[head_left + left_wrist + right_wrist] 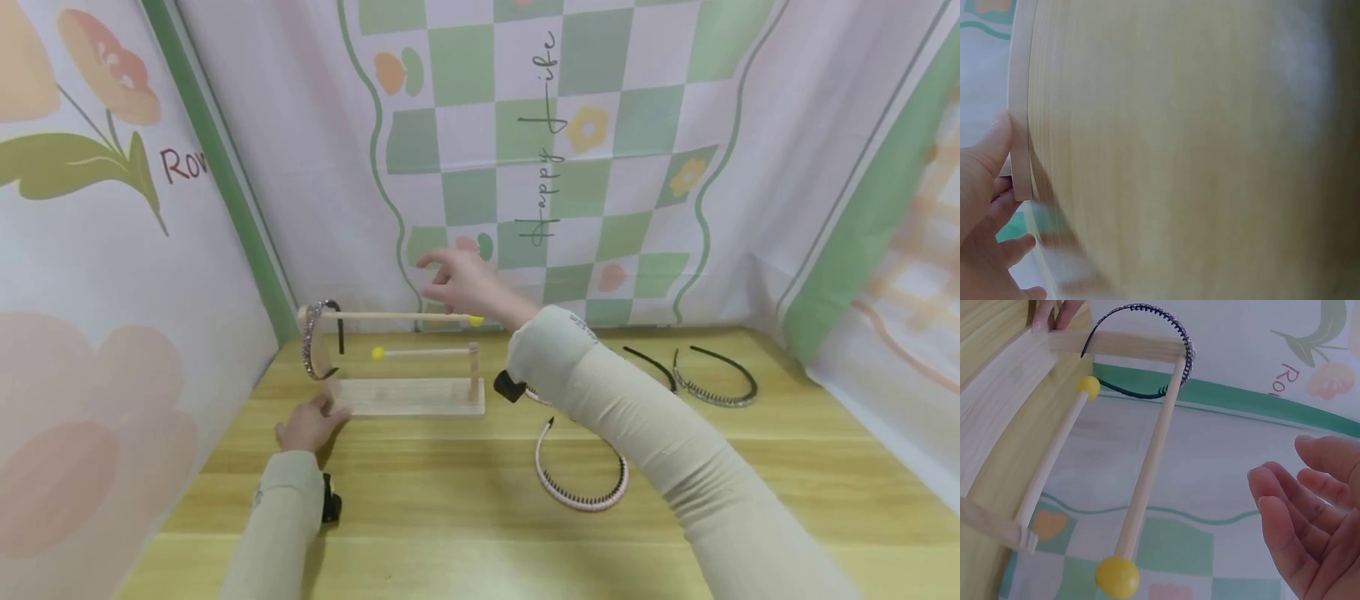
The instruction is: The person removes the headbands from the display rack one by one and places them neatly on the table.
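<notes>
A wooden headband stand [408, 397] has a flat base and two rods tipped with yellow balls. My left hand [311, 425] is at the left front corner of its base; in the left wrist view, thumb and fingers pinch the end of the board [1020, 125]. A dark, toothed headband with sparkling stones [308, 343] hangs at the left end of the upper rod [1150, 469]. Above that rod, my right hand [471, 286] is raised with loosely bent fingers and holds nothing. In the right wrist view it appears apart from the rod's yellow ball [1117, 577].
A pink toothed headband [588, 504] lies on the wooden table [450, 517] in front of the right forearm. Farther right lies a headband with a glittery band [720, 402]. More headbands are partly hidden behind the right sleeve [637, 400]. Printed curtains [330, 167] close off the back and sides.
</notes>
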A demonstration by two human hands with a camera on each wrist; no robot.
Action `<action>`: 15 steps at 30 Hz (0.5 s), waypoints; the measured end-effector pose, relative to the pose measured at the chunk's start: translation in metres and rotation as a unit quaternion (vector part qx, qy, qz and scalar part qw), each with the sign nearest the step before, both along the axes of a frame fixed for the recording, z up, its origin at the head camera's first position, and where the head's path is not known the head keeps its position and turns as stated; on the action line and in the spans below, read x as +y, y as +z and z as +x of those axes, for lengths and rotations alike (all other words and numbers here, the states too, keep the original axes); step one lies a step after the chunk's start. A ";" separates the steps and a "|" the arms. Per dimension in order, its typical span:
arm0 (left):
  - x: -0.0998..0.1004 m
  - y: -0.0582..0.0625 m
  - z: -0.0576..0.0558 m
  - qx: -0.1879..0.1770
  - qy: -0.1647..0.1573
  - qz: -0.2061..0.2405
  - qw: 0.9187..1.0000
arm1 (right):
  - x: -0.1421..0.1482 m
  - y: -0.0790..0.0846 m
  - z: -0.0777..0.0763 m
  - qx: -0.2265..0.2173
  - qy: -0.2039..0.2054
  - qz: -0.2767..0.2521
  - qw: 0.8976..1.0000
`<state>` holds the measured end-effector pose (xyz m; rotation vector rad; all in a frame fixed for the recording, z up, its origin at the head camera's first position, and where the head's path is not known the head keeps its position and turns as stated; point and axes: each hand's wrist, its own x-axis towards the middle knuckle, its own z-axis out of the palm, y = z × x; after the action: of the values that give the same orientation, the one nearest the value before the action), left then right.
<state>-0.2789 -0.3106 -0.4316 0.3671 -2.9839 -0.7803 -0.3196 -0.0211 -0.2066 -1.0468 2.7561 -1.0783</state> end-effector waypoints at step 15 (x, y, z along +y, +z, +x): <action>0.001 -0.002 0.001 0.009 0.002 -0.013 1.000 | -0.051 -0.004 -0.001 -0.004 0.023 -0.009 1.000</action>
<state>-0.2778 -0.3094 -0.4335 0.3625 -2.9734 -0.7389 -0.3210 -0.0722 -0.2107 -1.0982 2.7068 -1.1014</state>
